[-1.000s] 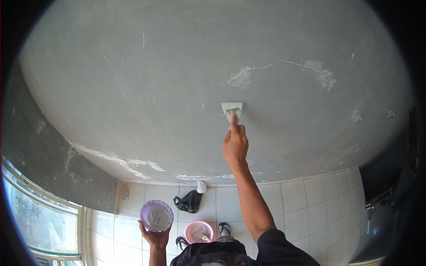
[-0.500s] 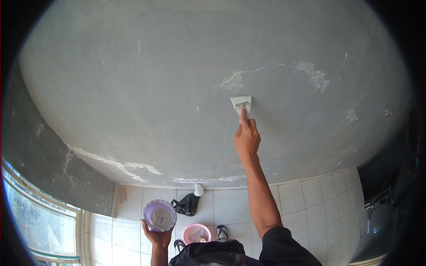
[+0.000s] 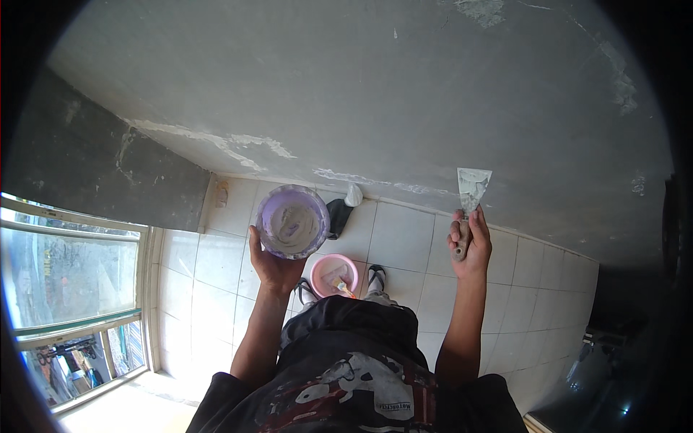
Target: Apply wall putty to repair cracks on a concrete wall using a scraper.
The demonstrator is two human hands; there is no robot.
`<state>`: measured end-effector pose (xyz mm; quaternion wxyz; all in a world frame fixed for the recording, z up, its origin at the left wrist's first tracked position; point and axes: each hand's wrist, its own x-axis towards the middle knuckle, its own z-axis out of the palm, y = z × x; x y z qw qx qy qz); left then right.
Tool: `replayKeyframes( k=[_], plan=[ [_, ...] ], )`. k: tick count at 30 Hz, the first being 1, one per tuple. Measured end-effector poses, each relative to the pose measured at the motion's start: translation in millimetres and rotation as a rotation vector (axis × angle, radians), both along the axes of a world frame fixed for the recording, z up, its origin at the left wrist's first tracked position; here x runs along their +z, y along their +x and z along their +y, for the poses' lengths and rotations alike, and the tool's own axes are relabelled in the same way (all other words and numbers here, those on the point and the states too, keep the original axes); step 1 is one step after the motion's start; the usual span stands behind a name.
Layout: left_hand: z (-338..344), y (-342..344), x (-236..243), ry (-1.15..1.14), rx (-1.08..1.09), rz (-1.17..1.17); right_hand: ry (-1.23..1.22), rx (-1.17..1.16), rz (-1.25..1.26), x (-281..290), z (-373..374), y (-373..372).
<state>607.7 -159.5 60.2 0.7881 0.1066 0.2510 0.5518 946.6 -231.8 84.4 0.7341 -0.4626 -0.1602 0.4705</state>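
My left hand (image 3: 278, 268) holds up a purple bowl (image 3: 268, 218) from below, its fingers hidden beneath it. Pale grey putty (image 3: 297, 224) lies smeared inside. In my right hand (image 3: 473, 252) is a putty knife (image 3: 473, 189), gripped by its worn handle, blade pointing up and coated with putty. The blade is held apart from the bowl, in front of the grey wall (image 3: 375, 101). Light filler patches (image 3: 482, 10) show on the wall near the top, and peeling white streaks (image 3: 238, 148) run along its lower left.
A pink basin (image 3: 315, 274) with some things in it stands on the tiled floor (image 3: 404, 238) between my feet. Behind the bowl lie a black bag (image 3: 338, 216) and a small white bundle (image 3: 354, 195). A window (image 3: 79, 281) is at the left, and a dark area lies at the right.
The putty knife has come away from the wall, and my right hand has drawn back and turned, showing the putty on the blade. The view has tilted down; the bowl appears higher and nearer.
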Motion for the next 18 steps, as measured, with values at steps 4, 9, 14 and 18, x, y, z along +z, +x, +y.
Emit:
replayKeyframes(
  k=[4, 9, 14, 18],
  plan=[
    [-3.8, 12.3, -12.2, -0.064, -0.104, -0.065, -0.084, 0.256, -0.006, 1.6, -27.3, -25.8],
    [-9.0, 31.3, -9.0, -0.021, -0.164, 0.007, -0.125, 0.697, -0.59, 49.2, -28.4, -59.3],
    [-11.3, 40.1, -5.9, 0.039, -0.223, 0.053, -0.074, 0.79, -0.958, 63.5, -7.2, -85.9],
    [-14.6, 40.1, -16.8, 0.092, -0.218, 0.102, -0.26, 0.776, -0.847, 65.1, 2.0, -110.5]
  ],
)
